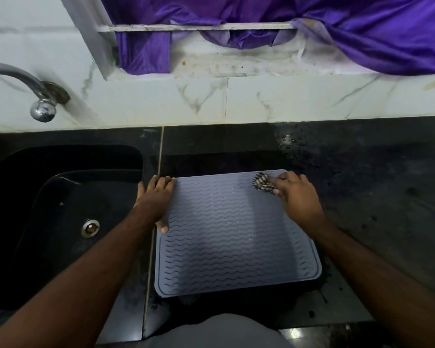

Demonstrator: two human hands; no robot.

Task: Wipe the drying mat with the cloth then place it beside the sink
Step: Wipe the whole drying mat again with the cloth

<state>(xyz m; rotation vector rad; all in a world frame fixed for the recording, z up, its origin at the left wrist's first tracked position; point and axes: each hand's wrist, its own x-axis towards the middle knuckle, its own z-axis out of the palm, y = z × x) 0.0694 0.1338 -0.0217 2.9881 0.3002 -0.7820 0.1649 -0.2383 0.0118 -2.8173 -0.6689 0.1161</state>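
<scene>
A grey drying mat (pixel 234 234) with wavy ridges lies flat on the black counter, just right of the sink (pixel 60 222). My left hand (pixel 156 199) rests flat on the mat's far left corner, fingers straight, thumb on the mat's left edge. My right hand (pixel 298 197) grips a small striped cloth (pixel 263 182) and holds it against the mat's far right corner. Most of the cloth is hidden under my fingers.
A black sink with a metal drain (pixel 90 228) fills the left. A chrome tap (pixel 42 109) juts from the white marble-look wall above it. Purple fabric (pixel 362 33) hangs over the window ledge. The dark counter (pixel 374 184) to the right looks damp and speckled.
</scene>
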